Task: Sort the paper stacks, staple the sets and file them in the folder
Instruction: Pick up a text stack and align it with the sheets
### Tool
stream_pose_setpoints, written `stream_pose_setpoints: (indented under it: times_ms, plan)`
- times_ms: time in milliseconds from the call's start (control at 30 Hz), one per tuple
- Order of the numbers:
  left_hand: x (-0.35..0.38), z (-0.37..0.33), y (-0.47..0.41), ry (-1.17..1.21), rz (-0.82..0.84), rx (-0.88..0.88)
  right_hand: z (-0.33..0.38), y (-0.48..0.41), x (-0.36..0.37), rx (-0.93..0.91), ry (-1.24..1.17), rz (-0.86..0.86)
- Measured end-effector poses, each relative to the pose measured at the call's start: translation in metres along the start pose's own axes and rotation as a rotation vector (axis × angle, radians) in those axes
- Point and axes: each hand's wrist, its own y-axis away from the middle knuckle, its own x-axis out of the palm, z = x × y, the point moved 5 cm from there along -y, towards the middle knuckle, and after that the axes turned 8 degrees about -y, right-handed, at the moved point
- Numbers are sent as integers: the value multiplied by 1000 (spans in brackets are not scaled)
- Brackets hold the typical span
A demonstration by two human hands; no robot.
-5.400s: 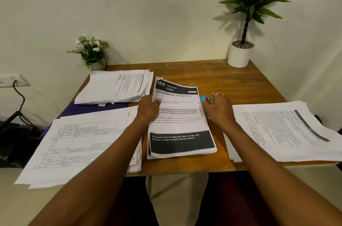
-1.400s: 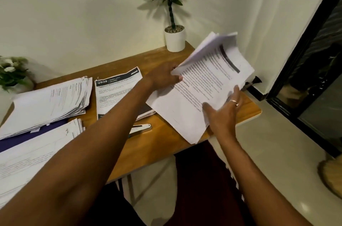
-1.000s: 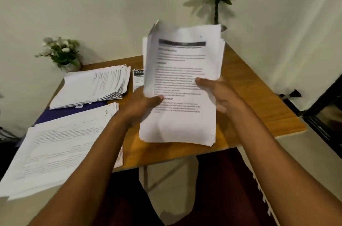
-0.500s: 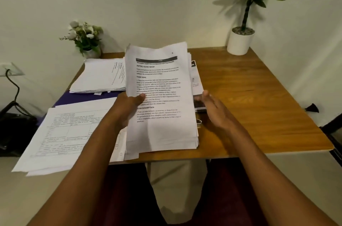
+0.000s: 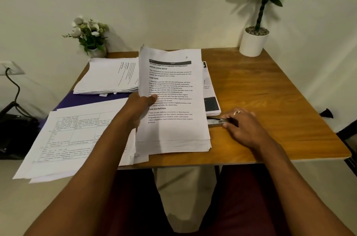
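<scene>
While our left hand (image 5: 142, 103) pinches the paper stack (image 5: 173, 131) by its left edge on the table (image 5: 270, 100) and our right hand (image 5: 241, 121) curls round the stapler (image 5: 216, 120) beside it, we judge stapling is next, needing a squared corner fed in.

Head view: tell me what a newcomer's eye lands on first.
The stack of printed pages in the middle of the table, its top sheets held up by the left hand. Next, the right hand gripping a stapler beside it, and the potted plant at the far right corner.
</scene>
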Motion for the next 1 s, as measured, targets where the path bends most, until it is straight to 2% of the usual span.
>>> stream_pose_setpoints:
  times_ms: [100,233,267,367,500,600,667,800,900,1000]
  plan:
    - [9,-4,2,-8,13,14,-24,5,-23,91,21,-79]
    - [20,-12,4,-8,47,68,-32,10,-38,120,-34,-150]
    - [23,-14,6,-3,58,85,-26,10,-40,133,-127,-204]
    - [33,-23,14,9,98,142,14,3,-41,163,-626,-320]
    - [42,-38,27,43,175,276,63,-32,-37,131,-1191,-144]
    - [48,-51,42,-5,192,385,83,-48,-42,101,-1405,-134]
    - [49,-61,53,-20,152,453,93,-52,-47,69,-1413,-160]
    - [43,-74,61,-110,8,551,110,-54,-69,-50,-1164,-258]
    - [42,-69,62,-103,-34,543,116,-45,-74,-92,-1047,-320]
    - [43,-49,63,-113,-34,495,108,-37,-46,-57,-942,-265]
